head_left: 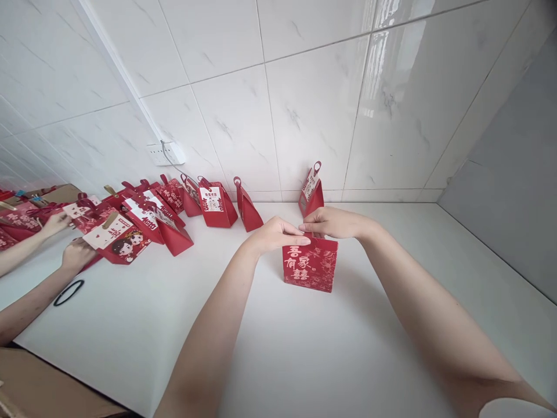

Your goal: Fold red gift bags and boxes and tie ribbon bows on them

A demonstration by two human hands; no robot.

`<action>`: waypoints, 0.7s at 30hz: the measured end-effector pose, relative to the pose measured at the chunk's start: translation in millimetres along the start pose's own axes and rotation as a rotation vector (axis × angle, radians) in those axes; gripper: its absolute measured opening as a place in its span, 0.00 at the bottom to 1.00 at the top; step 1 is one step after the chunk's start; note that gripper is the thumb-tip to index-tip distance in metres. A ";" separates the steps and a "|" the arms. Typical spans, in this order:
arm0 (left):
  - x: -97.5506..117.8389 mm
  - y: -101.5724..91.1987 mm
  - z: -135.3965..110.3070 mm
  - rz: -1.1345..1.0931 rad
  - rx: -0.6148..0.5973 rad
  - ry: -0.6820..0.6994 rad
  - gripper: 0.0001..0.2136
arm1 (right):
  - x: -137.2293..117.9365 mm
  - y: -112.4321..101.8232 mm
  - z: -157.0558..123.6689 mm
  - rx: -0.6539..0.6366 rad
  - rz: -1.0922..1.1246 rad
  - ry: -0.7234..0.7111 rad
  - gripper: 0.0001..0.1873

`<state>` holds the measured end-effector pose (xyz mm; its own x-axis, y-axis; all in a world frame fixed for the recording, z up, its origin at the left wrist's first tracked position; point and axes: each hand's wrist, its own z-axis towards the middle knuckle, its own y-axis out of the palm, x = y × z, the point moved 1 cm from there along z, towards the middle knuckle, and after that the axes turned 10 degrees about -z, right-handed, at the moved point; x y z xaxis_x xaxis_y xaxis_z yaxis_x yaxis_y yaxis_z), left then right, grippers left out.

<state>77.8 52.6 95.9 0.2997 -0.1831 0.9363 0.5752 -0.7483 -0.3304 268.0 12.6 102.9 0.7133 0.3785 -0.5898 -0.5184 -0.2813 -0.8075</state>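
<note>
A red gift box (310,266) with pale Chinese characters and line-drawn flowers stands on the white table in front of me. My left hand (282,235) pinches its top edge at the left, thumb laid along the front. From the right, my right hand (333,222) has its fingers closed at the same top edge, close to the left thumb. A bit of ribbon shows between the hands; most of it is hidden by my fingers. Just behind my right hand, another red gift box (311,194) with a ribbon loop and a white tag stands near the wall.
Several red gift boxes (216,206) stand along the wall to the left. At far left a co-worker's hands (77,254) touch more boxes, with a black ring (68,293) nearby. A wall socket (166,154) has a cable. Cardboard (47,383) lies at lower left.
</note>
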 end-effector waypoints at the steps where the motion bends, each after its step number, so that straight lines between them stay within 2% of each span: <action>1: 1.0 -0.3 -0.6 0.021 0.008 -0.011 0.16 | 1.2 0.9 0.4 -0.027 0.001 0.012 0.24; 4: 5.0 -1.3 -3.8 0.099 0.025 -0.031 0.17 | -0.4 5.8 0.5 -0.144 -0.004 0.049 0.25; 7: 9.6 -1.7 -8.2 0.111 -0.010 -0.062 0.16 | -4.0 11.6 1.7 -0.238 -0.079 0.114 0.20; 10: 13.2 -1.9 -11.2 0.116 -0.033 -0.063 0.15 | -2.0 10.3 1.5 -0.221 -0.270 0.290 0.14; 12: 14.2 -2.5 -11.1 0.126 -0.011 -0.035 0.15 | 1.7 2.9 -2.5 -0.148 -0.272 0.369 0.12; 14: 14.0 -3.3 -9.5 0.097 0.033 0.015 0.14 | 4.2 -7.5 -9.8 -0.056 -0.137 0.333 0.16; 16: 13.4 -4.4 -7.4 0.033 0.093 0.078 0.12 | 3.0 -17.2 -18.4 0.009 0.004 0.232 0.21; 18: 13.7 -5.6 -6.8 -0.017 0.141 0.131 0.11 | -2.5 -22.7 -25.7 0.027 0.051 0.154 0.22; 21: 17.2 -8.6 -10.7 -0.005 0.201 0.174 0.12 | -15.7 -21.3 -30.2 -0.011 0.015 0.071 0.21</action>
<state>69.9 49.0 116.1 0.1712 -0.2993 0.9387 0.7210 -0.6112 -0.3264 282.0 -14.0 129.5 0.7372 0.3109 -0.5999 -0.5246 -0.2964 -0.7981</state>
